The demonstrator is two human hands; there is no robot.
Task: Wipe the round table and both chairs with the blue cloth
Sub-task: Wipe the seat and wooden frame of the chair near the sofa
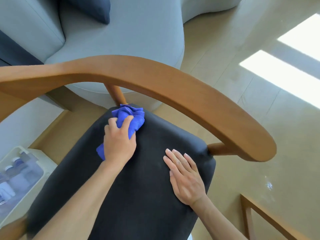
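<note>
A chair with a dark padded seat [142, 193] and a curved brown wooden backrest rail [173, 87] fills the middle of the view. My left hand [119, 141] grips the bunched blue cloth [131, 116] and presses it on the far part of the seat, close to the wooden back post. My right hand [185, 175] lies flat on the seat's right side, fingers straight and together. The round table and the other chair's seat are out of view.
A grey sofa [121, 32] with a dark cushion [93, 7] stands just beyond the backrest. At the lower left a clear bin [22, 177] holds several bottles. A wooden frame [256, 215] shows at the lower right. Sunlit patches lie on the beige floor [259, 118].
</note>
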